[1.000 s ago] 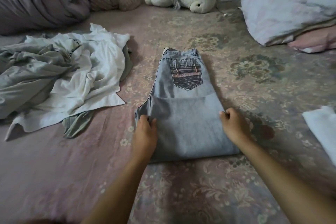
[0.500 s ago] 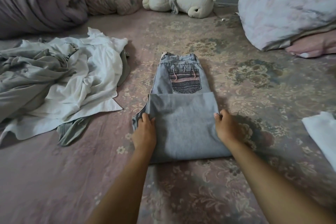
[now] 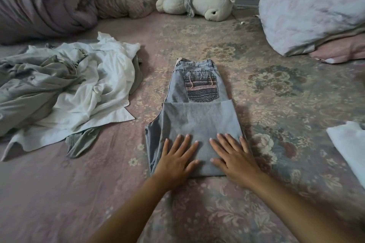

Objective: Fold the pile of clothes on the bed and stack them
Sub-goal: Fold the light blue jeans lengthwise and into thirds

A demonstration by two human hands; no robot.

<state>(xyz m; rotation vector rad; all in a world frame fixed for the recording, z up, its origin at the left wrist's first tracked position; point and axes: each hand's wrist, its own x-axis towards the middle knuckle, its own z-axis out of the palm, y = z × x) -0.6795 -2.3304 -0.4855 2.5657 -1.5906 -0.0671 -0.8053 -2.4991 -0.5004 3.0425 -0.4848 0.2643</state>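
Bed [image 3: 276,89]: floral cover, carries all the clothes.
Pile [image 3: 65,92]: unfolded white and grey garments, left of centre, well apart from the jeans.
Jeans [image 3: 195,116]: centre, legs folded up over the seat; embroidered pocket showing at the far end.
Folded white item [image 3: 347,144]: right edge, likely the stack.
Left hand [image 3: 176,161]: flat on the near fold, fingers straight and spread.
Right hand [image 3: 234,157]: same, just beside it.
Change: a second ago both hands gripped the fold's side edges; now they press it. Judgement: crease set, one more fold due.
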